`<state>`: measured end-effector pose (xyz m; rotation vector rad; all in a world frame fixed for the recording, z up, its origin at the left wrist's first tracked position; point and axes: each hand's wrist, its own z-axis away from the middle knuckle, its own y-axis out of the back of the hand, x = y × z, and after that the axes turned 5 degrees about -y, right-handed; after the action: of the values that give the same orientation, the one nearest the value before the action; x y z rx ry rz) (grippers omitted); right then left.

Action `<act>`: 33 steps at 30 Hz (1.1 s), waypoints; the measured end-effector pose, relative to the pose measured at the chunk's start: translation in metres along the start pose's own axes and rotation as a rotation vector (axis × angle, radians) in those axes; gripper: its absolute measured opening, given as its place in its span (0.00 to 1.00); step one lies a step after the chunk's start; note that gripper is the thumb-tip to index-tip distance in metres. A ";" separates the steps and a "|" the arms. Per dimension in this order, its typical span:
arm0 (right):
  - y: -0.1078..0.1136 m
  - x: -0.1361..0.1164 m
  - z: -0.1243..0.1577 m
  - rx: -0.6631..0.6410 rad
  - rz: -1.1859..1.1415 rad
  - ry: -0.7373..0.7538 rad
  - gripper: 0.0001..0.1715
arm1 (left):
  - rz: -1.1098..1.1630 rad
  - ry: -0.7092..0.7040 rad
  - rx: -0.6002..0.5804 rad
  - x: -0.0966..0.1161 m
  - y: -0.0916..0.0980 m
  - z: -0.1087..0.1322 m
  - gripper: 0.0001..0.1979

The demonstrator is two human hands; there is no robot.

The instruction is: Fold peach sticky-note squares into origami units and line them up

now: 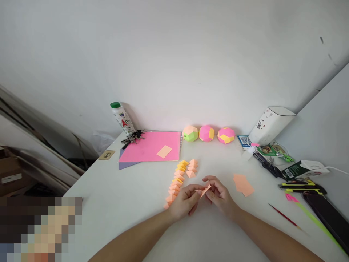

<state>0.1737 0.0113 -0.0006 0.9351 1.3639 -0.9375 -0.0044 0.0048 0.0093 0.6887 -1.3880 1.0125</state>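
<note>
Between my two hands is a small folded piece of peach paper (pixel 205 191), tilted above the white table. My left hand (pixel 185 199) pinches its left side with thumb and fingers. On its right side, my right hand (pixel 219 194) grips the paper with the thumb low and the fingers curled behind. Just beyond my left hand runs a row of folded peach and yellow paper pieces (pixel 175 185). A shorter stack of folded peach pieces (pixel 192 167) stands beside it. Flat peach paper sheets (pixel 243 184) lie to the right of my right hand.
Three faceted paper balls, one pink and yellow (pixel 206 133), line the wall. A pink sheet (pixel 152 145) carries keys (pixel 133 137) near a bottle (pixel 122 118). Rightward lie a thin red brush (pixel 285 214), a yellow-black cutter (pixel 302 187), a dark phone-like case (pixel 328 213) and a white router-like box (pixel 271 125).
</note>
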 end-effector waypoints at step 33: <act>0.000 0.000 0.004 0.035 0.118 -0.151 0.18 | 0.158 -0.070 0.015 0.004 -0.003 -0.002 0.19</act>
<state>0.1750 0.0074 -0.0004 0.9418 1.1563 -0.9248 -0.0011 0.0058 0.0138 0.6383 -1.5159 1.1323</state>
